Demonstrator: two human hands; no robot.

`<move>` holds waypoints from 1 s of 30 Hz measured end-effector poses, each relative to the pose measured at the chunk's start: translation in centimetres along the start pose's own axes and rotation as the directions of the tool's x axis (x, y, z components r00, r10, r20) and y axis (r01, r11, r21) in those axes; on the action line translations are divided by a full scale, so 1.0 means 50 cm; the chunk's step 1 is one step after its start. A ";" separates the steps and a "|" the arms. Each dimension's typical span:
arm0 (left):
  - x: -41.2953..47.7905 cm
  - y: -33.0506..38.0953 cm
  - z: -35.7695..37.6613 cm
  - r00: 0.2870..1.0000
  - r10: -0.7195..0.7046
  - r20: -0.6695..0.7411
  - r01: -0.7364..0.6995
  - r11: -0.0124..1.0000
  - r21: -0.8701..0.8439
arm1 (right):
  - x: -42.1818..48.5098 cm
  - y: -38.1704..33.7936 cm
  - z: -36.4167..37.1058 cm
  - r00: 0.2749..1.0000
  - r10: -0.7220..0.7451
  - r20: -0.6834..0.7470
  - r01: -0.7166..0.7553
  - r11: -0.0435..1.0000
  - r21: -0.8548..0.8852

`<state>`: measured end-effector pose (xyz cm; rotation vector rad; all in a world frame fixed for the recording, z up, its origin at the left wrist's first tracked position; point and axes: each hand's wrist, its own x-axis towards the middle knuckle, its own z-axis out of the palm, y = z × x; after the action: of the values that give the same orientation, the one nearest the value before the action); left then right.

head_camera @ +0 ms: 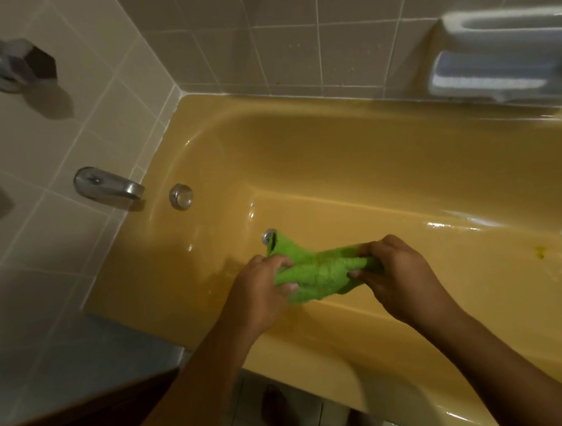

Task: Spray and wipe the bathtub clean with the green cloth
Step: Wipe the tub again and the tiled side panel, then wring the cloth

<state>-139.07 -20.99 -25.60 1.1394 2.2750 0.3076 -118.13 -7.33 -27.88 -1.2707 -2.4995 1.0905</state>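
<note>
A green cloth (319, 271) is stretched between both hands above the near side of the mustard-yellow bathtub (352, 162). My left hand (261, 289) grips its left end, fingers curled round the fabric. My right hand (395, 271) pinches the right end. One corner of the cloth hangs over the metal drain (268, 237) on the wet tub floor. A small yellow-green spot (539, 251) marks the floor at the right. No spray bottle is in view.
A chrome spout (108, 184) and a round overflow knob (181, 196) sit at the tub's left end, a faucet handle (10, 63) higher on the tiled wall. A white soap dish (507, 54) juts from the back wall. My feet (278, 413) stand on floor tiles below the tub's rim.
</note>
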 end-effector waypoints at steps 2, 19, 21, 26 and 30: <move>0.007 0.001 0.012 0.992 -0.022 -0.127 0.032 0.997 0.075 | 0.000 0.005 0.002 0.994 -0.071 -0.089 0.051 0.976 -0.211; -0.030 0.095 0.050 0.834 -0.428 0.349 0.394 0.017 -0.919 | -0.096 -0.053 0.068 0.806 -0.592 -0.011 0.588 0.802 -0.109; -0.029 0.092 0.049 0.876 -0.396 0.275 0.311 0.029 -0.950 | -0.107 -0.052 0.053 0.875 -0.481 -0.053 0.484 0.872 0.077; -0.043 0.095 0.028 0.963 -0.223 0.148 0.178 0.120 -0.977 | -0.068 -0.055 0.018 0.990 0.021 -0.138 0.044 0.891 0.453; -0.050 0.101 0.017 0.985 -0.107 0.135 0.160 0.287 -0.945 | -0.028 -0.073 -0.014 0.956 0.122 0.268 -0.283 0.631 0.722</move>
<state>-134.08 -19.95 -23.08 0.2521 1.5486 1.3534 -119.31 -9.41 -24.70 -1.2004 -1.6234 2.1027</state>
